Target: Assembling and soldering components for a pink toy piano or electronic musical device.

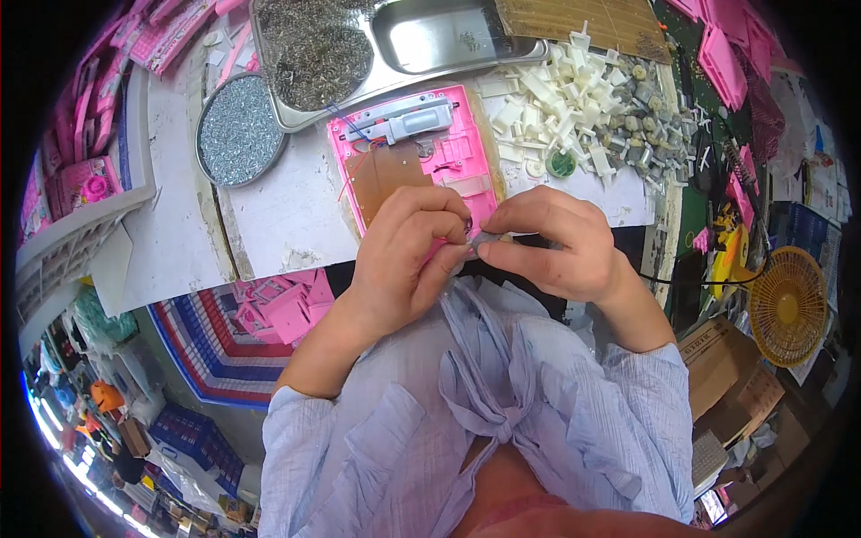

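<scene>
My left hand (404, 247) and my right hand (560, 242) meet at the near edge of the table, fingertips almost touching. Pinched in my right hand is a small grey part (484, 239), partly covered by the fingers. The fingers of my left hand are closed too, and what lies between them is hidden. Just beyond, an open pink plastic housing (482, 161) lies on the table, its near end behind my hands. Inside it are a brown flat sheet (390, 175), a grey elongated box (420, 124) and thin red and blue wires.
A round dish of small silvery screws (239, 130) stands left of the housing. Behind is a metal compartment tray (392, 79) with dark small pieces. White plastic parts (547, 103) and grey pieces (641, 125) are heaped at right. A striped basket (202, 359) holds pink parts below the table.
</scene>
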